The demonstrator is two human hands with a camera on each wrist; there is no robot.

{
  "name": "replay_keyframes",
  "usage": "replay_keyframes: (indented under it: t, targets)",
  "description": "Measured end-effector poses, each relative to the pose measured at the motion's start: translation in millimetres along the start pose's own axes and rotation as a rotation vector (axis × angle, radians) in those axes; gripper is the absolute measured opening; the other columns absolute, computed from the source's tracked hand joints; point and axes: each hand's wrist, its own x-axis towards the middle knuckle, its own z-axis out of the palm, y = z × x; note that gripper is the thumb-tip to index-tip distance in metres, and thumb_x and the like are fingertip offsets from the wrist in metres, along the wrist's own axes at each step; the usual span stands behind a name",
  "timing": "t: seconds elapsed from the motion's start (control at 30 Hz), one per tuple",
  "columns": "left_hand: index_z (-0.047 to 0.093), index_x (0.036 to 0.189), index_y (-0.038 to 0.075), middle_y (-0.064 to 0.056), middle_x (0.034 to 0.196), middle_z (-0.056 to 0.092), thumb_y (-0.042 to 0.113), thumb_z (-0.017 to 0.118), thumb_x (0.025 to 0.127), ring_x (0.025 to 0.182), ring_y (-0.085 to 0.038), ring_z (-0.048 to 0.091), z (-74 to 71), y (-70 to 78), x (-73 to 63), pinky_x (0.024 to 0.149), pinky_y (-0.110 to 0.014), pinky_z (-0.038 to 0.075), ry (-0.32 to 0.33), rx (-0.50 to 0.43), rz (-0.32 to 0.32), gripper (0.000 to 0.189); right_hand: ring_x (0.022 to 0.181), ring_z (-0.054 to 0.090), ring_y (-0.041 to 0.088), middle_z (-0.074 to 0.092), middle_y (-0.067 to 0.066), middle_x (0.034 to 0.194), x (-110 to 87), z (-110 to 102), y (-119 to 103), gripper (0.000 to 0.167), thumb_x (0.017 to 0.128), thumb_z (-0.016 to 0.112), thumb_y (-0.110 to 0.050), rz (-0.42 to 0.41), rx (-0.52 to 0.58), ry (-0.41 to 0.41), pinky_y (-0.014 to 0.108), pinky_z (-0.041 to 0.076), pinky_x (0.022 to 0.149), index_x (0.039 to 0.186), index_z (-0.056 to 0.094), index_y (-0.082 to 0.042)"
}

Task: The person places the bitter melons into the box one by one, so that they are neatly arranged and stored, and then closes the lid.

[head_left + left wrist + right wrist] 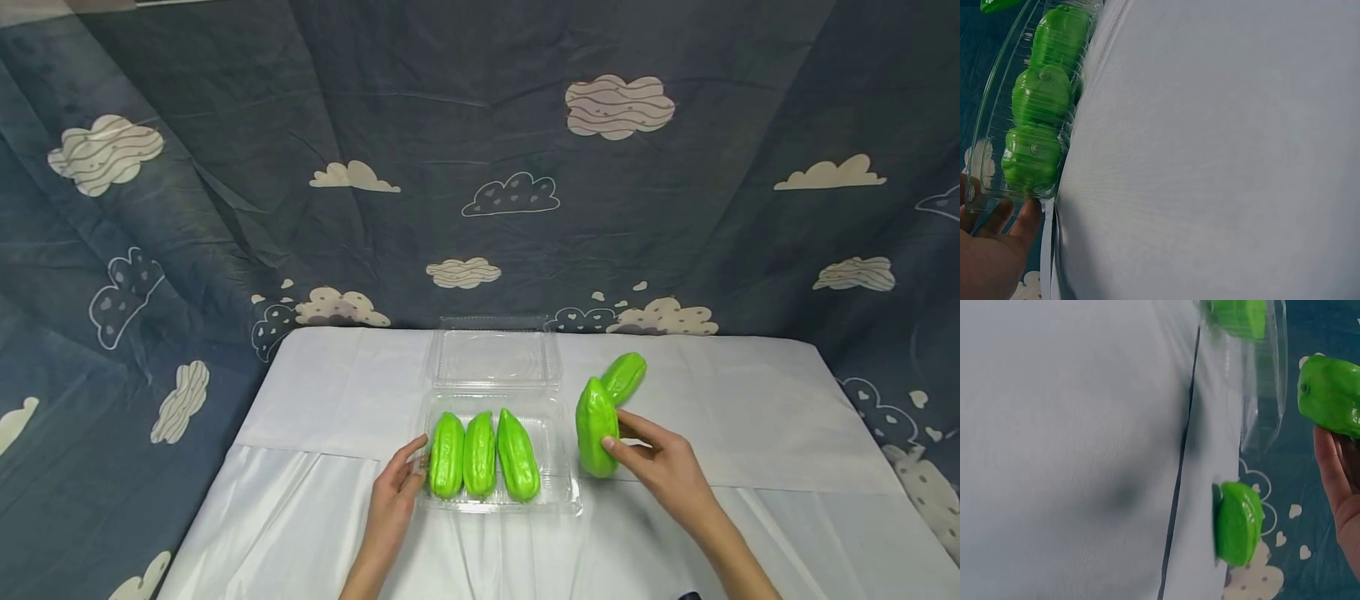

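My right hand (670,467) pinches a glossy green ridged gourd (596,429) between thumb and fingers, raised upright to the right of a clear plastic clamshell box (555,497). Three similar gourds (480,454) lie side by side in the box's base, toward its left and middle. At the box's left side is my left hand (393,492), its loosely extended fingers touching the end wall. The left wrist view shows these fingertips (1030,209) against the box's end. Another green gourd (1239,524) lies on the table behind the held one.
The box's lid (491,357) lies folded open toward the back. White cloth (750,417) covers the table. A dark curtain with cloud prints (442,108) hangs behind and at the sides. A small dark object (688,596) shows at the bottom edge.
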Motion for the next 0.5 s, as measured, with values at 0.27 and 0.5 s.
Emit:
replay_keyframes:
  t: [0.27,0.5]
  targets:
    - [0.053,0.141,0.012,-0.012,0.146,0.048,-0.002,0.052,0.094,0.13,-0.03,0.049,0.0,1.5,-1.4,0.104,-0.043,0.038,-0.012,-0.024,0.003,0.049,0.104,0.059,0.012,0.062,0.003,0.115,-0.3,13.4,-6.2,0.04,0.091,0.071,-0.014,-0.068,0.141,-0.014,0.028,0.055,0.082,0.129,0.063,-0.007]
    - [0.054,0.14,0.012,-0.011,0.145,0.049,-0.003,0.051,0.093,0.129,-0.029,0.05,-0.6,1.3,-1.2,0.101,-0.031,0.041,-0.013,-0.036,-0.002,0.049,0.103,0.061,0.016,0.062,0.009,0.116,-0.3,28.9,-9.9,0.047,0.091,0.072,-0.016,-0.018,0.171,0.0,0.028,0.056,0.081,0.134,0.057,-0.005]
